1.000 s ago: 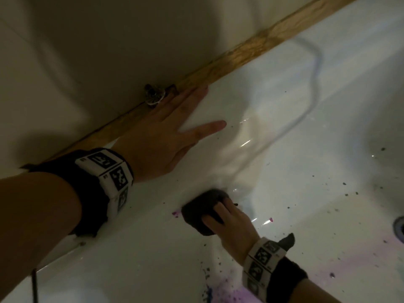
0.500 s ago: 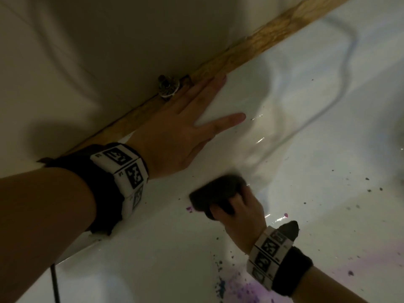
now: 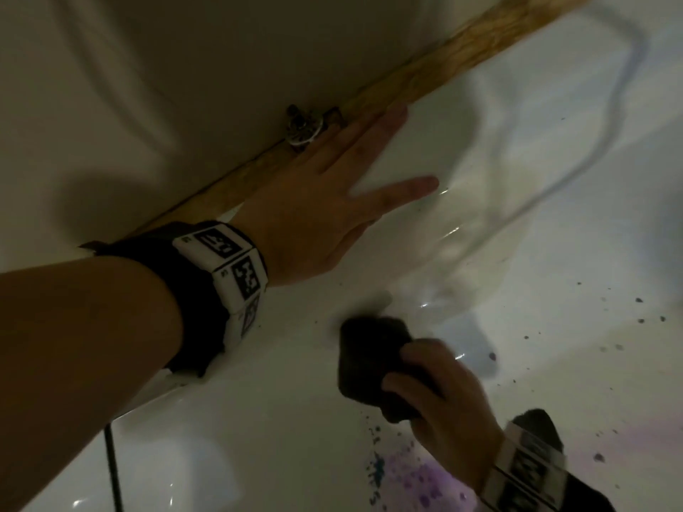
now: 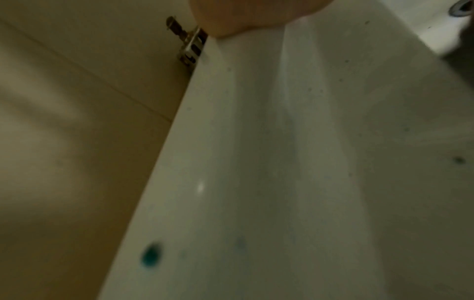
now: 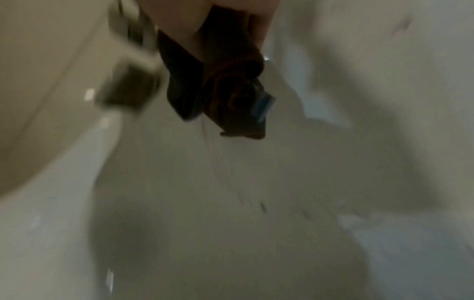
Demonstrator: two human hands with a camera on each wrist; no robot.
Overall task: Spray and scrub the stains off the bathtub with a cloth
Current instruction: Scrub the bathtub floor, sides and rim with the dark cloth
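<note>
The white bathtub (image 3: 281, 430) fills the lower right of the head view, its far rim running diagonally under a beige wall (image 3: 155, 68) with a strip of yellowed sealant (image 3: 462, 46) along the join. Left hand (image 3: 318, 216) lies flat on that rim at centre frame, fingers straight and spread, fingertips just beside a small metal fitting (image 3: 303, 127). Lower down, right hand (image 3: 443, 393) has its fingers curled round a dark cloth (image 3: 369, 356) pressed on the tub wall, and purple and teal stains (image 3: 414, 478) sit just below it, dark specks (image 3: 639, 301) scattered at right.
</note>
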